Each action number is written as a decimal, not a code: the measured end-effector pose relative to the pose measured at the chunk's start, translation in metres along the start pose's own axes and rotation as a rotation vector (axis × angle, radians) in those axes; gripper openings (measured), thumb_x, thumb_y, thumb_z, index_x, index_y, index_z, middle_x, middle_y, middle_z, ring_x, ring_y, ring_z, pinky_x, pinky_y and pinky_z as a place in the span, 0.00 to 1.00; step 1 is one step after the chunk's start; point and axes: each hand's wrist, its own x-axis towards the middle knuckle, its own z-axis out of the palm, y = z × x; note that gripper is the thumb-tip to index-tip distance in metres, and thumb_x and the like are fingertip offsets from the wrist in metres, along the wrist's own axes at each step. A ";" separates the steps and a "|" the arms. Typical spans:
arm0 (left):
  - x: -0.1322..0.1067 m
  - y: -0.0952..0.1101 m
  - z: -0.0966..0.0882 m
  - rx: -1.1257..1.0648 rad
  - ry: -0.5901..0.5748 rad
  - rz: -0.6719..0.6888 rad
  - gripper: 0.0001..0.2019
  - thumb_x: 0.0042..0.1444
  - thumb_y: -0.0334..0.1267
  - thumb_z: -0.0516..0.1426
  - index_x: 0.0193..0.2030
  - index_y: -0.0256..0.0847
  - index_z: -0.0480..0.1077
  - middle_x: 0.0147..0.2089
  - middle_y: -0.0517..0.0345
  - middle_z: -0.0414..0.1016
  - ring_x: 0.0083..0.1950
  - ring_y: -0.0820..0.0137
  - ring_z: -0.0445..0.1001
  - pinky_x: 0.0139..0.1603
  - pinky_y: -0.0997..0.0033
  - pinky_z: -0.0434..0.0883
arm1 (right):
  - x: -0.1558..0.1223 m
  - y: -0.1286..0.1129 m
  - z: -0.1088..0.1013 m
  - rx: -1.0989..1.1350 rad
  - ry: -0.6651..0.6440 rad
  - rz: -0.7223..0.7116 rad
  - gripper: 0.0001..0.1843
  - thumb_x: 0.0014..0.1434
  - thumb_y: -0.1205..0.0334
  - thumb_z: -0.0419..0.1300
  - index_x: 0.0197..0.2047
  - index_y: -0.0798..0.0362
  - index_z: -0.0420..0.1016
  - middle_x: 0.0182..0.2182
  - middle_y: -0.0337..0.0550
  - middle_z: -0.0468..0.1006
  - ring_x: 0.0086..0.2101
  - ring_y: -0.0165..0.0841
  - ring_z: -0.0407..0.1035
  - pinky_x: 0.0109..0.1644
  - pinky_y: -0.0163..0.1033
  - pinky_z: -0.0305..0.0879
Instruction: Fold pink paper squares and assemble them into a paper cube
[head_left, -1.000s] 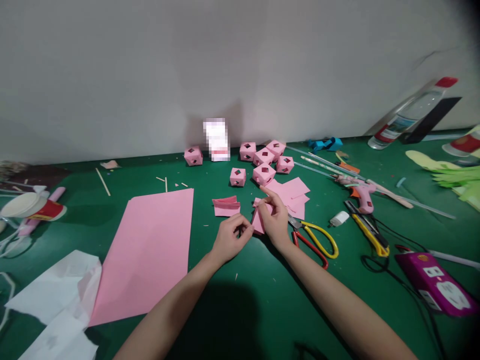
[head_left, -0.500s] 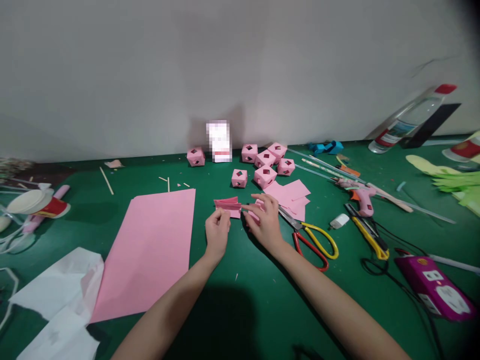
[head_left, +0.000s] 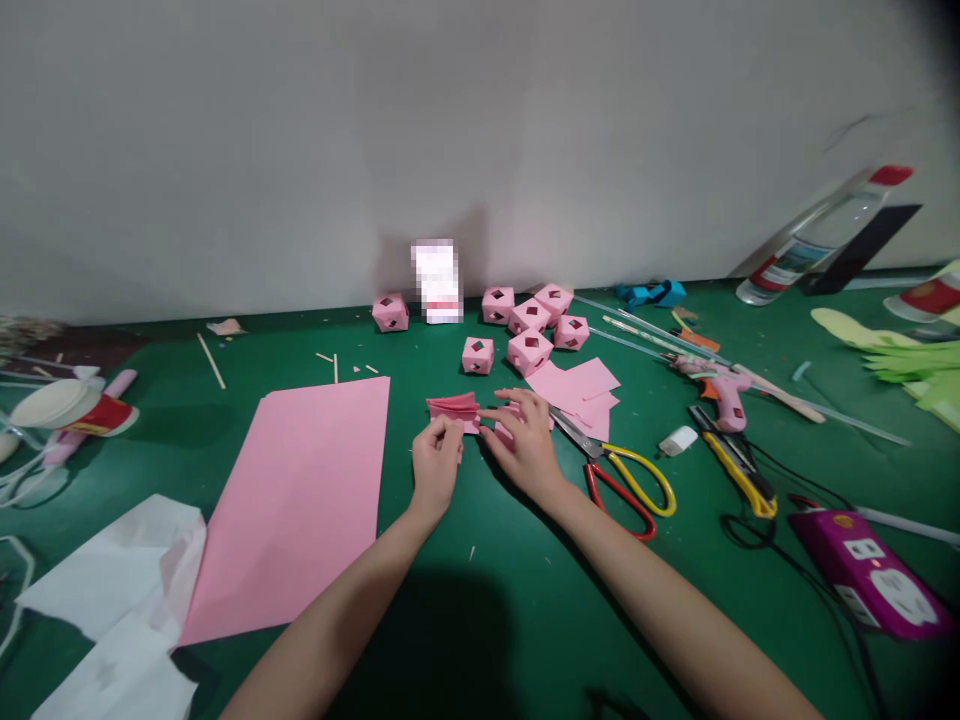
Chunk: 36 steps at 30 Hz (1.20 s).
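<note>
Head view: left fingers (head_left: 441,432) pinch creased paper (head_left: 454,404); right fingers (head_left: 532,406) splay over folded paper (head_left: 505,437).

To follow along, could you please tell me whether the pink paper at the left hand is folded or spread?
Folded: the pink paper at the left hand shows raised, layered flaps.

Right of the right hand (head_left: 526,440), I observe remotely: glue gun (head_left: 726,396), yellow cutter (head_left: 739,472), purple box (head_left: 874,570). Well left of the left hand (head_left: 436,466): paper cup (head_left: 75,406).
</note>
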 end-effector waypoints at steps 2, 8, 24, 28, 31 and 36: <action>0.000 0.001 0.000 0.009 -0.011 0.003 0.18 0.61 0.40 0.54 0.20 0.41 0.58 0.19 0.66 0.58 0.22 0.76 0.57 0.25 0.74 0.58 | 0.001 -0.001 0.000 -0.012 -0.007 -0.005 0.10 0.63 0.61 0.60 0.46 0.45 0.79 0.53 0.48 0.71 0.56 0.45 0.59 0.60 0.55 0.62; 0.000 0.001 0.001 0.022 -0.011 0.001 0.19 0.61 0.41 0.54 0.20 0.41 0.58 0.18 0.66 0.58 0.21 0.76 0.57 0.24 0.75 0.57 | 0.006 -0.002 0.004 -0.070 -0.017 -0.018 0.05 0.62 0.60 0.61 0.41 0.47 0.78 0.53 0.48 0.71 0.57 0.46 0.57 0.61 0.56 0.61; 0.001 -0.002 0.001 0.000 -0.006 0.003 0.19 0.61 0.42 0.55 0.20 0.40 0.60 0.18 0.66 0.59 0.21 0.76 0.57 0.24 0.75 0.58 | 0.014 -0.004 0.010 -0.034 0.048 -0.073 0.02 0.58 0.67 0.62 0.34 0.50 0.74 0.47 0.48 0.75 0.56 0.46 0.59 0.59 0.55 0.62; 0.000 -0.002 0.000 -0.003 -0.004 0.019 0.19 0.61 0.43 0.55 0.20 0.40 0.60 0.19 0.66 0.59 0.22 0.76 0.58 0.25 0.75 0.58 | 0.013 -0.004 0.007 0.072 0.096 -0.031 0.04 0.56 0.67 0.62 0.33 0.49 0.73 0.44 0.47 0.75 0.54 0.44 0.62 0.58 0.55 0.64; 0.000 -0.002 0.000 -0.008 0.000 0.019 0.19 0.61 0.43 0.55 0.20 0.40 0.60 0.19 0.66 0.59 0.22 0.76 0.58 0.25 0.75 0.58 | 0.013 -0.004 0.003 0.172 0.113 -0.001 0.04 0.56 0.68 0.61 0.33 0.48 0.72 0.39 0.45 0.77 0.49 0.42 0.66 0.56 0.53 0.65; 0.000 0.000 0.001 0.000 -0.006 -0.002 0.19 0.60 0.42 0.57 0.20 0.40 0.58 0.19 0.67 0.56 0.21 0.77 0.54 0.23 0.76 0.54 | 0.011 -0.003 0.000 0.302 0.147 0.217 0.01 0.58 0.65 0.59 0.34 0.50 0.71 0.32 0.41 0.77 0.37 0.37 0.71 0.45 0.44 0.69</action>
